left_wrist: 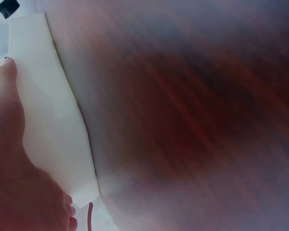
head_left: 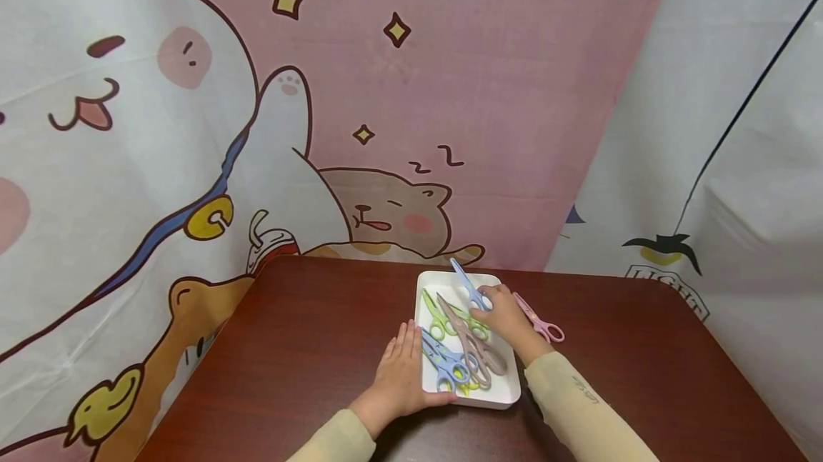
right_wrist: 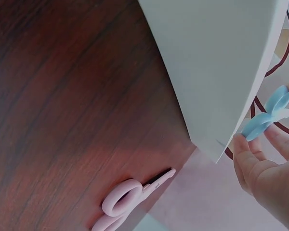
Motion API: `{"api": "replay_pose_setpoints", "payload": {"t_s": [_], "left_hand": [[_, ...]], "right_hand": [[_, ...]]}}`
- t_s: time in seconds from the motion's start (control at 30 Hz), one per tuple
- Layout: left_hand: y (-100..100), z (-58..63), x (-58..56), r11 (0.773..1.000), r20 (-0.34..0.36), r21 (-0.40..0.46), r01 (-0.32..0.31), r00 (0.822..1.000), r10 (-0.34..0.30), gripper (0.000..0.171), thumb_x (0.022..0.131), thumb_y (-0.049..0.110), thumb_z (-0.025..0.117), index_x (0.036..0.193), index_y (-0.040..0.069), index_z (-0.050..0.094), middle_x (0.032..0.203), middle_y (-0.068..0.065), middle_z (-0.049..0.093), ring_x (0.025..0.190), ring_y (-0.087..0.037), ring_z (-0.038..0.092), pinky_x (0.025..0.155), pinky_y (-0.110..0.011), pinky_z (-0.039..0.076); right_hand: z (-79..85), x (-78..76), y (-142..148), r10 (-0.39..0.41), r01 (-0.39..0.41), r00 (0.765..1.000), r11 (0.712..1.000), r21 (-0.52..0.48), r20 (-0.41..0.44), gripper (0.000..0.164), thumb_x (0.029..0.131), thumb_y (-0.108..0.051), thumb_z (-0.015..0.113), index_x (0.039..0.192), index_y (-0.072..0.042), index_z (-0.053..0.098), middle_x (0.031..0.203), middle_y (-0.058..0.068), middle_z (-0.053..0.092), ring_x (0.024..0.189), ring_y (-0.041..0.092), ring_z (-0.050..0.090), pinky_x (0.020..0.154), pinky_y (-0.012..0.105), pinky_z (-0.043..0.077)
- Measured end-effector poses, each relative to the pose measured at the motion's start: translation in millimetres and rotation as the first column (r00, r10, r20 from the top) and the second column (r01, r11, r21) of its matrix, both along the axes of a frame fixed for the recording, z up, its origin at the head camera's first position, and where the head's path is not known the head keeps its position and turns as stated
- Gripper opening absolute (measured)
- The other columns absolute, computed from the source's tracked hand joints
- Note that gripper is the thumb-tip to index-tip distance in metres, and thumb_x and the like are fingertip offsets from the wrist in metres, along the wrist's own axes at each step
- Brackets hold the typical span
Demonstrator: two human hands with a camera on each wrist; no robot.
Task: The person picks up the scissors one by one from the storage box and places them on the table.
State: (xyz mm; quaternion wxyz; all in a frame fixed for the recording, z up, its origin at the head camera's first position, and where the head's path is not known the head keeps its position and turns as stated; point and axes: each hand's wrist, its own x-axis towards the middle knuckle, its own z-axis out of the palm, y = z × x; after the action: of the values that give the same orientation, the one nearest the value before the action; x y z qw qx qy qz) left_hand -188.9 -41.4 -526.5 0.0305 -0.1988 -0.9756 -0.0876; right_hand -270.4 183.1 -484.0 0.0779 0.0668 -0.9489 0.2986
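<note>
A white tray (head_left: 485,402) stands on the table with several scissors in it. My right hand (head_left: 508,313) pinches light blue scissors (head_left: 464,278) by the handle loops, over the tray's far right part, blades pointing to the back. Fingers straight, my left hand (head_left: 401,376) rests against the tray's left wall, its thumb along the front rim. Inside lie green scissors (head_left: 432,305), greyish-brown scissors (head_left: 459,323) and blue scissors (head_left: 444,356), overlapping. Something yellow is partly hidden under them. Pink scissors (right_wrist: 123,197) lie on the table to the right of the tray.
The dark wooden table (head_left: 308,348) stretches out on both sides of the tray. Behind its far edge hangs a pink and white cloth (head_left: 501,126) printed with cartoon animals.
</note>
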Motion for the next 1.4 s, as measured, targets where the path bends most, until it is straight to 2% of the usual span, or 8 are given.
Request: {"api": "replay_pose_setpoints", "payload": {"t_s": [0.43,0.73,1.13,1.4], "left_hand": [[0,1.6,1.1,1.000,0.001,0.001,-0.005,1.000,0.005,0.135,0.058,0.095,0.040,0.149,-0.003,0.020,0.156,-0.022,0.016,0.145,-0.032,0.016,0.114,-0.043,0.025],[0,11.9,2.9,1.000,0.033,-0.006,-0.004,0.999,0.004,0.133,0.060,0.092,0.047,0.148,-0.004,0.020,0.156,-0.023,0.016,0.145,-0.033,0.016,0.114,-0.043,0.024],[0,12.2,3.0,1.000,0.041,0.001,-0.007,0.999,0.007,0.133,0.060,0.091,0.048,0.148,-0.004,0.019,0.156,-0.023,0.016,0.145,-0.033,0.016,0.114,-0.043,0.024],[0,10.4,2.6,1.000,0.041,0.004,-0.002,0.999,0.002,0.133,0.059,0.092,0.046,0.148,-0.004,0.020,0.156,-0.023,0.016,0.145,-0.033,0.016,0.114,-0.043,0.025]], "right_hand": [[4.2,1.3,9,-0.009,0.009,1.000,1.000,-0.004,-0.021,0.049,0.077,-0.022,0.074,0.119,-0.001,0.061,0.113,0.024,0.055,0.100,0.041,0.055,0.089,0.053,0.045],[4.1,0.3,19,-0.004,0.004,0.999,1.000,-0.004,-0.036,0.050,0.078,-0.021,0.075,0.120,0.002,0.060,0.116,0.027,0.054,0.102,0.043,0.055,0.092,0.054,0.044],[7.7,7.6,29,0.004,-0.007,0.995,1.000,-0.025,-0.102,0.050,0.077,-0.019,0.075,0.118,0.005,0.060,0.114,0.028,0.055,0.099,0.043,0.056,0.087,0.054,0.046],[4.6,9.0,38,0.006,-0.007,0.992,1.000,-0.009,-0.125,0.051,0.076,-0.019,0.075,0.118,0.004,0.060,0.113,0.026,0.055,0.098,0.041,0.055,0.086,0.053,0.045]]}}
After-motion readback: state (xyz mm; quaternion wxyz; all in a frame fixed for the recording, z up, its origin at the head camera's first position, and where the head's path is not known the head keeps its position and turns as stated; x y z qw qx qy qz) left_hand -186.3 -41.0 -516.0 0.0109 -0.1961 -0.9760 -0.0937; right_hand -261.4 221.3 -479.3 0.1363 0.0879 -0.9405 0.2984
